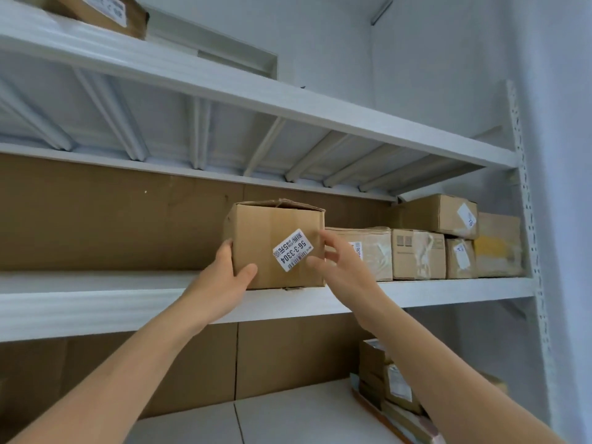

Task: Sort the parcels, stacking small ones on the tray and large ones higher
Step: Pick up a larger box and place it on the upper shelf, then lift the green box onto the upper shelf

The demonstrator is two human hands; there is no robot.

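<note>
On the middle shelf, left hand: I see it gripping the left side of the cardboard box, thumb pressed on the front face, fingers wrapped round the left wall.
Right hand: released, fingers spread and loosely bent at the box's right front corner. I cannot tell whether the fingertips touch the cardboard or sit just off it.
Cardboard box: upright at the front edge of the middle shelf, top flaps slightly raised. A white label sits tilted on its front face and reads 56-3-3304.
Neighbours to the right: a taped parcel stands just beside the box, then a square parcel and a small parcel, with a wider parcel stacked across those two. A yellowish parcel ends the row, by the perforated upright.
Behind: brown backing board lines the rear of the shelf.
Above: the upper shelf shows me its ribbed underside, and one more labelled parcel rests on its far left.
Below: flat parcels are piled at the right of the lower shelf, partly hidden by my view of the right forearm. What they rest on I cannot make out.
</note>
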